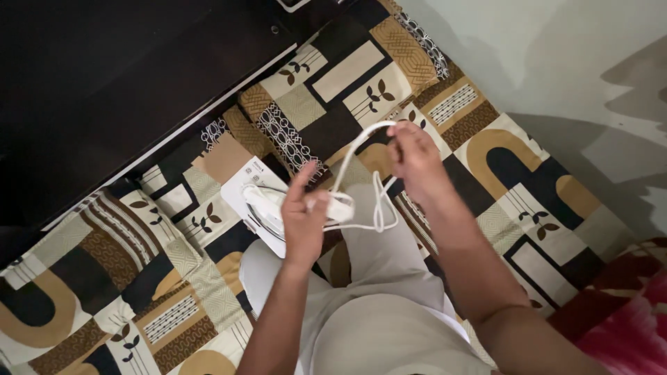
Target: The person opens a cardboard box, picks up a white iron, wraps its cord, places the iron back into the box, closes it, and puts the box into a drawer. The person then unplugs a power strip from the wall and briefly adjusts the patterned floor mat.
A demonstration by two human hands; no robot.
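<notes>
My left hand (303, 215) grips the handle end of a white clothes iron (267, 203) that rests on a patterned brown, black and cream bedsheet (139, 278). The index finger points up. My right hand (415, 158) is raised a little to the right and pinches the iron's white cord (361, 142), which arcs from the fingers down to the iron. More of the cord hangs in loops (381, 208) between the two hands. My knee in pale trousers (375, 278) lies under both forearms.
A dark wooden headboard or cabinet (104, 83) runs along the upper left. A pale wall or floor (570, 62) fills the upper right. Red and pink cloth (625, 312) lies at the lower right corner.
</notes>
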